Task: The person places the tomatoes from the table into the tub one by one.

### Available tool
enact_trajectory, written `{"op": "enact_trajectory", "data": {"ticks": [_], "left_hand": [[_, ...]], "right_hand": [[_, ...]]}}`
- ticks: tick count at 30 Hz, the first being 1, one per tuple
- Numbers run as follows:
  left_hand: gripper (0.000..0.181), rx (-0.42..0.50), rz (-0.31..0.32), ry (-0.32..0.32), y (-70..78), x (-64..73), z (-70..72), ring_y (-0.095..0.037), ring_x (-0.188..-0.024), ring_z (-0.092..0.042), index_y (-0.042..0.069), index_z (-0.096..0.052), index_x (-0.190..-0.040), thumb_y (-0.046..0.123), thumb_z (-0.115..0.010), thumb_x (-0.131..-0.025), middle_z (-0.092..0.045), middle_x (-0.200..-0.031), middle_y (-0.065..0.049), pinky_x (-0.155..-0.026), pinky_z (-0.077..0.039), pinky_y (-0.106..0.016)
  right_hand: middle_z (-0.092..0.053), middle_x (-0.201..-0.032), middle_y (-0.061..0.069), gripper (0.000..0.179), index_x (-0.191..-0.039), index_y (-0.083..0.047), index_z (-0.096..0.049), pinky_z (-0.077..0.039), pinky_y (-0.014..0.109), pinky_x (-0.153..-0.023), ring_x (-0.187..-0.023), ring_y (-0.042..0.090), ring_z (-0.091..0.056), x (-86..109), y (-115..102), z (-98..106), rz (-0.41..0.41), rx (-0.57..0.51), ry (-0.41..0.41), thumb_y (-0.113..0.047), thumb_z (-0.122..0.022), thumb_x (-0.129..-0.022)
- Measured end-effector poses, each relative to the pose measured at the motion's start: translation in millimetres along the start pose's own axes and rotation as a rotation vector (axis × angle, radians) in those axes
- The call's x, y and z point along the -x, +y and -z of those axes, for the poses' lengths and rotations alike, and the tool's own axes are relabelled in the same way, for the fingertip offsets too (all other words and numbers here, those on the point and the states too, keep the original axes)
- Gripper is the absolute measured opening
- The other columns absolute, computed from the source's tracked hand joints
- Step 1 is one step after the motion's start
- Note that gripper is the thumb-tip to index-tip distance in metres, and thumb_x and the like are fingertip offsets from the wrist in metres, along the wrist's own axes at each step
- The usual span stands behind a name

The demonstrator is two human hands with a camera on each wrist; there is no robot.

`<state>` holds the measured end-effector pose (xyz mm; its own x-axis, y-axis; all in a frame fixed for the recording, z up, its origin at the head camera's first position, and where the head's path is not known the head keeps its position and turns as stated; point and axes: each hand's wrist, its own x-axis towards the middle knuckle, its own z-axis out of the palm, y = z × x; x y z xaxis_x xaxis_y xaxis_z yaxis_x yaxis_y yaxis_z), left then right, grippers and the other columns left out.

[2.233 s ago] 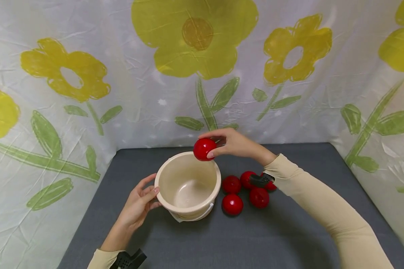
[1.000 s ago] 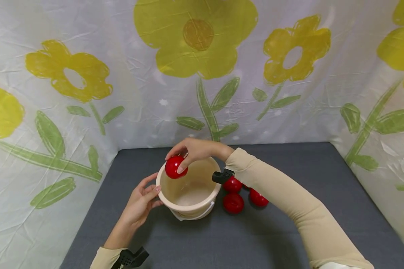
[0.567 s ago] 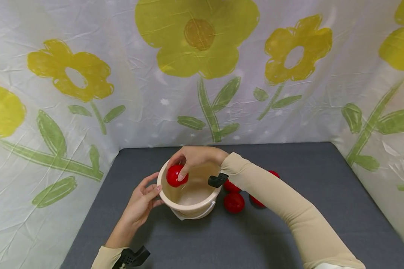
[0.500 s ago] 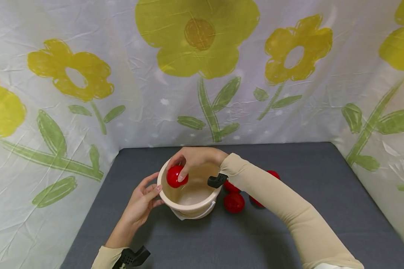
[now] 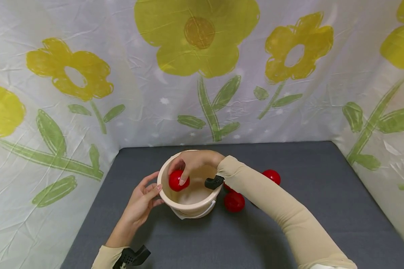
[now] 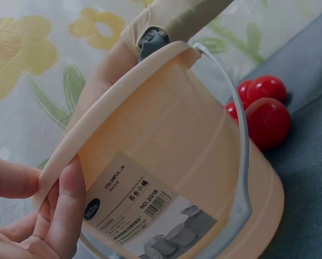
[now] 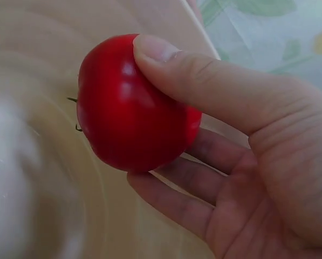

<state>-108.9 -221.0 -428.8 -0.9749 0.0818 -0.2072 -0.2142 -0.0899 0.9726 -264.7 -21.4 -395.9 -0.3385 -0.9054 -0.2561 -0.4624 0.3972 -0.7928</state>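
A cream plastic bucket [image 5: 192, 206] with a pale handle stands on the dark cloth. My left hand [image 5: 139, 201] pinches its left rim between thumb and fingers; the left wrist view shows the fingers on the outer wall beside a printed label [image 6: 150, 208]. My right hand [image 5: 195, 162] reaches down inside the bucket and holds a red tomato [image 5: 179, 181], thumb on one side and fingers on the other. In the right wrist view the tomato [image 7: 134, 108] has a small dark stem and is close to the bucket's inner wall.
Several more tomatoes lie right of the bucket, among them a front tomato [image 5: 234, 202] and a back tomato [image 5: 271, 176]; my right sleeve [image 5: 266, 201] hides part of the group. A flowered curtain [image 5: 141, 112] hangs behind the cloth-covered table [image 5: 188, 246].
My right hand has carried the tomato leftward from above the bucket's right rim, over the opening, then down inside it. My left hand keeps its hold on the rim.
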Motion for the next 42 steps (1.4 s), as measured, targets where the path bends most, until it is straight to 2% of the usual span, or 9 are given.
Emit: {"op": "enact_trajectory", "data": {"ticks": [8,13,23,33,42], "left_hand": [[0.06,0.004,-0.009,-0.003,-1.1,-1.0,0.4,-0.006,-0.075,-0.064,0.006,-0.027,-0.15,0.008,-0.058,-0.099,-0.066,-0.088,0.008,-0.067,-0.059,-0.023],[0.061,0.009,-0.017,-0.013,-1.2,-1.2,0.6,-0.006,-0.077,-0.064,0.006,-0.026,-0.151,0.008,-0.058,-0.099,-0.066,-0.088,0.007,-0.067,-0.059,-0.023],[0.062,0.015,-0.018,-0.013,-1.0,-1.2,0.3,-0.006,-0.076,-0.064,0.006,-0.027,-0.151,0.007,-0.058,-0.098,-0.065,-0.086,0.007,-0.067,-0.059,-0.023],[0.06,0.024,-0.03,-0.016,-2.1,-2.4,1.6,-0.005,-0.076,-0.064,0.006,-0.027,-0.151,0.008,-0.058,-0.099,-0.066,-0.089,0.006,-0.066,-0.058,-0.022],[0.06,0.022,-0.031,-0.018,-2.2,-2.5,2.0,-0.006,-0.076,-0.063,0.005,-0.027,-0.151,0.007,-0.057,-0.099,-0.066,-0.089,0.005,-0.066,-0.058,-0.023]], "right_hand": [[-0.065,-0.126,0.004,0.046,-0.126,-0.01,-0.064,-0.05,0.023,-0.098,-0.116,0.014,-0.058,-2.2,3,-7,0.016,-0.043,-0.016,-0.008,-0.078,-0.082],[-0.067,-0.122,0.001,0.044,-0.124,-0.012,-0.065,-0.052,0.022,-0.095,-0.111,0.011,-0.06,-4.5,7,-9,0.023,-0.02,-0.014,-0.008,-0.078,-0.082],[-0.066,-0.12,0.004,0.047,-0.126,-0.01,-0.063,-0.054,0.022,-0.09,-0.106,0.013,-0.06,-5.8,11,-13,-0.07,-0.07,-0.048,-0.009,-0.079,-0.081],[-0.065,-0.119,0.005,0.048,-0.126,-0.011,-0.061,-0.056,0.024,-0.083,-0.101,0.014,-0.059,-4.3,14,-14,-0.158,-0.099,-0.045,-0.01,-0.079,-0.081],[-0.065,-0.119,0.005,0.05,-0.127,-0.012,-0.061,-0.056,0.025,-0.084,-0.103,0.015,-0.06,-4.8,13,-16,-0.163,-0.092,-0.037,-0.011,-0.08,-0.081]]}}
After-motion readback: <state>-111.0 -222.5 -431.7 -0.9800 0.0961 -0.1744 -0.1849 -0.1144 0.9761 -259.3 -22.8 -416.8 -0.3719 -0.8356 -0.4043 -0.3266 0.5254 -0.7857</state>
